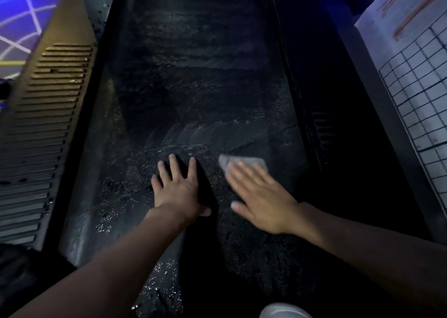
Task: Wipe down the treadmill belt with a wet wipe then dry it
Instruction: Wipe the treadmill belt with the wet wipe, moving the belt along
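Note:
The black treadmill belt (pixel 193 80) runs up the middle of the head view, with damp streaks and glinting droplets across it. My left hand (pixel 177 188) lies flat on the belt with its fingers spread and straight. Just to its right, my right hand (pixel 260 198) presses a folded grey wipe (pixel 244 161) flat against the belt. The wipe's far edge sticks out beyond my fingertips, and the hand looks blurred.
A ribbed grey side rail (pixel 41 148) borders the belt on the left and a dark rail (pixel 321 129) on the right. A white tiled wall (pixel 420 95) stands at the far right. Something pale and rounded (pixel 283 311) shows at the bottom edge.

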The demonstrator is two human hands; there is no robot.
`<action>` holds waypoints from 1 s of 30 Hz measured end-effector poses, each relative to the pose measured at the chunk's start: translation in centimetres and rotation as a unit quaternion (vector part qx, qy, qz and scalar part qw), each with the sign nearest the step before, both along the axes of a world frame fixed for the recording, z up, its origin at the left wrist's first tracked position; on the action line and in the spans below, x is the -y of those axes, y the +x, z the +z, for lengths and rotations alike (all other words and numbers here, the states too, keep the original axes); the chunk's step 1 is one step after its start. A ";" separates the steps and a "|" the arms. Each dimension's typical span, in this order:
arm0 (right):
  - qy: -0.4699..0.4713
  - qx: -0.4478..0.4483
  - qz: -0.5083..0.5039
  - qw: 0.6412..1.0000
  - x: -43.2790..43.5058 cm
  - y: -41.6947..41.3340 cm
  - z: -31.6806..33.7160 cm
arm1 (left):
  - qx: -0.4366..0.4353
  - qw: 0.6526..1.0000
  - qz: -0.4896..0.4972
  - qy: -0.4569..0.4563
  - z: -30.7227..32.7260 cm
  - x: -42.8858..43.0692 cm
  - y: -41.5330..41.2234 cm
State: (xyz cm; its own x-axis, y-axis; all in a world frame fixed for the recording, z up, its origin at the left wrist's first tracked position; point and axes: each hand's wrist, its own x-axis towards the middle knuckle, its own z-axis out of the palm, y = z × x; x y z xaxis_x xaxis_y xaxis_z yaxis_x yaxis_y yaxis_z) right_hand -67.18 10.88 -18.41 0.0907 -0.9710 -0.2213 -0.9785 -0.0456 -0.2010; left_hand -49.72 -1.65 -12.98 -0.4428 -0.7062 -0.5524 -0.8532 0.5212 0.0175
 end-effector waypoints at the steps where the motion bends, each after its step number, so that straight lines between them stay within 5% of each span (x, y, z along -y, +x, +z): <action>1: 0.003 -0.014 0.050 0.999 -0.2 -0.1 0.0 | -0.005 1.000 0.012 0.002 0.0 -0.1 0.3; 3: -0.015 -0.029 0.020 0.999 1.2 -1.8 -0.1 | -0.026 0.999 0.020 0.005 -0.2 0.1 0.9; 5: -0.019 -0.024 -0.113 0.993 2.5 -1.9 0.4 | -0.036 0.999 0.020 0.013 -0.3 0.4 1.4; 10: 0.001 -0.011 0.091 0.996 1.6 0.7 0.6 | -0.038 0.999 0.012 0.019 -0.1 1.3 2.1; 14: 0.017 -0.025 -0.090 0.995 4.4 -1.0 0.8 | -0.027 0.999 0.028 0.004 -0.1 1.7 2.8; 18: 0.016 -0.004 0.103 0.995 2.7 1.9 0.8 | 0.010 0.996 0.094 0.010 0.2 1.4 2.8; 22: 0.016 -0.033 -0.063 0.997 5.5 0.1 0.7 | -0.015 0.995 0.102 0.008 0.1 1.8 3.6; 27: 0.011 0.010 0.112 0.994 4.5 2.6 0.8 | -0.033 0.994 0.098 -0.029 0.4 2.5 4.3; 30: 0.016 -0.014 -0.041 0.999 6.7 1.3 0.9 | -0.023 0.994 0.105 -0.031 0.2 2.8 4.9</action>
State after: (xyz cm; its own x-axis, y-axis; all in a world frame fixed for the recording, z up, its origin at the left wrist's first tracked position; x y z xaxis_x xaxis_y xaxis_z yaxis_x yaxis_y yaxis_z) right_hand -65.86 4.22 -17.54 0.0037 -0.9673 -0.2536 -0.9841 0.0416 -0.1728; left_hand -44.82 -4.44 -12.78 -0.3064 -0.8172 -0.4882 -0.9421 0.3336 0.0327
